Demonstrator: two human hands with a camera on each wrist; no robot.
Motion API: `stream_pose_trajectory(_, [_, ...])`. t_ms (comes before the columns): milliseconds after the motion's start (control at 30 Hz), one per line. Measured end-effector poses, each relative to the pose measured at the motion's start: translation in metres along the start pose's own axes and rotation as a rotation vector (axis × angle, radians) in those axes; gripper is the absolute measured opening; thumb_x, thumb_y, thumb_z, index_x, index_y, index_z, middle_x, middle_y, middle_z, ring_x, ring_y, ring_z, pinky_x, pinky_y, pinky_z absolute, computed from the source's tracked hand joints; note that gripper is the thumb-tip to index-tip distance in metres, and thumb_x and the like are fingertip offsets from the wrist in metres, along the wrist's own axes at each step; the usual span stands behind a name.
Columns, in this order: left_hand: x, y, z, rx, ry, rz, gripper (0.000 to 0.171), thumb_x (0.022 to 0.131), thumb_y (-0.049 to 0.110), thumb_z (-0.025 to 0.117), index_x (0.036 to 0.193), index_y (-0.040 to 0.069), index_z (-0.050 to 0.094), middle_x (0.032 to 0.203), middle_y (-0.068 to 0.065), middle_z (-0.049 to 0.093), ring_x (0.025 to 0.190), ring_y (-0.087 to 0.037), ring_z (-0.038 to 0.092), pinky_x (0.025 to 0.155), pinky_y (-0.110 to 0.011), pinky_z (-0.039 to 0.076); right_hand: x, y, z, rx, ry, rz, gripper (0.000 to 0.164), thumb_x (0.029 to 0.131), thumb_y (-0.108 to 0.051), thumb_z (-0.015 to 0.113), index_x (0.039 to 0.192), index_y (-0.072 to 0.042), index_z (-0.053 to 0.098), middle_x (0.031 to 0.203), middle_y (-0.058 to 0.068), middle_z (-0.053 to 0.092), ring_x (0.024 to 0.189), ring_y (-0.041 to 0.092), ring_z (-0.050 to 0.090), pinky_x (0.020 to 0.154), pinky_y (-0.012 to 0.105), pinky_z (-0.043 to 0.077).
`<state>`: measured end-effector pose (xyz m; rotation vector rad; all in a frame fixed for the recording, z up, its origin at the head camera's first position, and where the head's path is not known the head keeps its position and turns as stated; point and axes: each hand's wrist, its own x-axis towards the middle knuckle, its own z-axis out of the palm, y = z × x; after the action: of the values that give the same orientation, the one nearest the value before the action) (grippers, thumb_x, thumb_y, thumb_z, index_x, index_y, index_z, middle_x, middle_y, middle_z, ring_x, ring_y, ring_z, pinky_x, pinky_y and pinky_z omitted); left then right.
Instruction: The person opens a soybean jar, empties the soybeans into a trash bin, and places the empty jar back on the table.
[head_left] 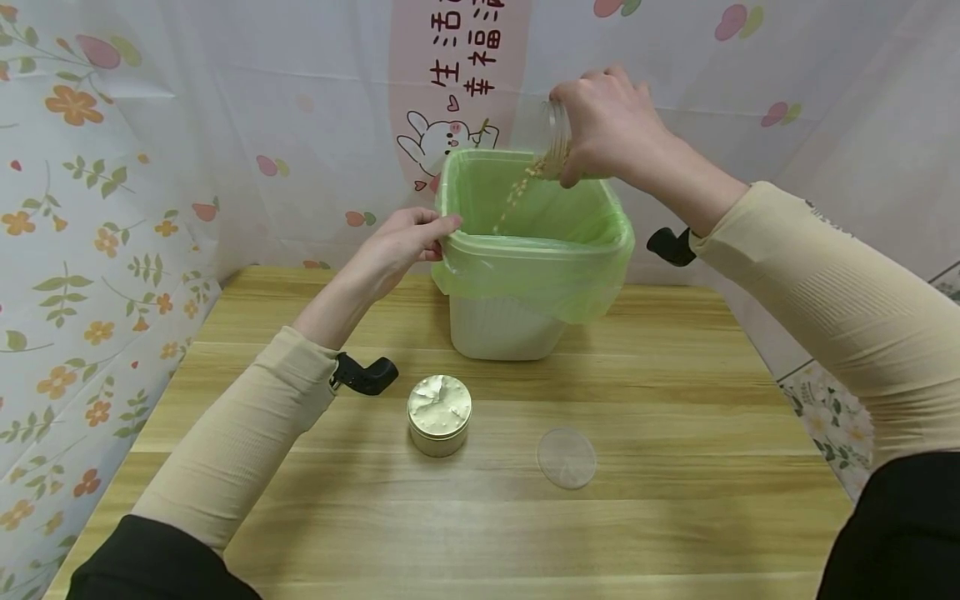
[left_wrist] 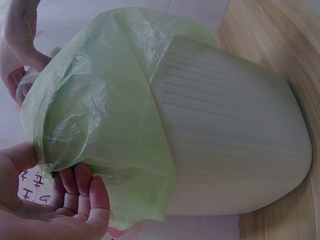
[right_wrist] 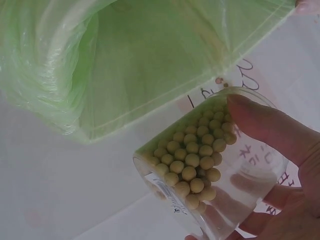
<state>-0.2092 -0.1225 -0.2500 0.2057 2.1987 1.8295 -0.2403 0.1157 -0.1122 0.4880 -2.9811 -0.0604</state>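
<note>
My right hand [head_left: 615,125] grips a clear jar [right_wrist: 235,185], tipped over the bin's back right. Round pale-yellow beans [right_wrist: 192,160] lie along the jar's lower side, and a stream of them falls from its mouth. Below stands a white ribbed bin [head_left: 502,329], upright and lined with a green plastic bag [head_left: 540,279] folded over its rim. At the rim's left front corner, my left hand [head_left: 408,242] pinches the bag and edge, thumb on top and fingers beneath. The bin's bottom is hidden inside.
On the wooden table [head_left: 660,500], a gold-coloured round tin [head_left: 440,417] with a crumpled foil-like top stands in front of the bin. To its right lies a thin clear disc [head_left: 567,458]. A patterned cloth [head_left: 300,150] hangs behind the bin.
</note>
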Motion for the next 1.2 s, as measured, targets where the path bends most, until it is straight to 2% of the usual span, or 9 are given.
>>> stream_pose_trajectory(133, [0.0011,-0.0013,0.0000,-0.001,0.001,-0.001,0.032,0.107,0.029,0.056,0.121,0.001,0.055,0.098,0.000,0.056,0.089,-0.013,0.055,0.099,-0.031,0.047,-0.0002,-0.0008,-0.0003,-0.001,0.007,-0.003,0.091,0.066,-0.014,0.089,0.148,-0.004,0.050,0.142,0.029,0.055,0.136,0.054,0.039,0.108,0.076,0.032])
stream_pose_trajectory(400, [0.0003,-0.0002,-0.0003,0.007,0.003,-0.020,0.043,0.107,0.031,0.055,0.133,-0.003,0.051,0.106,-0.003,0.057,0.095,-0.016,0.057,0.110,-0.037,0.046,0.0004,-0.0021,0.0001,-0.003,0.008,-0.011,0.094,0.063,-0.012,0.088,0.149,-0.003,0.049,0.140,0.030,0.055,0.133,0.053,0.039,0.108,0.076,0.031])
stream_pose_trajectory(800, [-0.0006,-0.0007,-0.0005,-0.009,-0.001,-0.001,0.030,0.107,0.030,0.055,0.118,0.002,0.055,0.097,0.000,0.055,0.091,-0.014,0.055,0.105,-0.035,0.047,0.0006,-0.0068,0.0019,-0.048,0.010,-0.014,0.093,0.066,-0.011,0.087,0.151,-0.005,0.048,0.142,0.030,0.054,0.132,0.052,0.039,0.109,0.075,0.031])
stream_pose_trajectory(1200, [-0.0016,0.0009,-0.0002,-0.002,0.003,-0.005,0.034,0.107,0.030,0.055,0.122,0.000,0.055,0.097,0.000,0.056,0.091,-0.014,0.055,0.107,-0.036,0.047,-0.0009,-0.0082,0.0024,-0.068,0.016,-0.018,0.095,0.068,-0.008,0.090,0.152,-0.004,0.046,0.146,0.031,0.051,0.133,0.053,0.038,0.109,0.073,0.030])
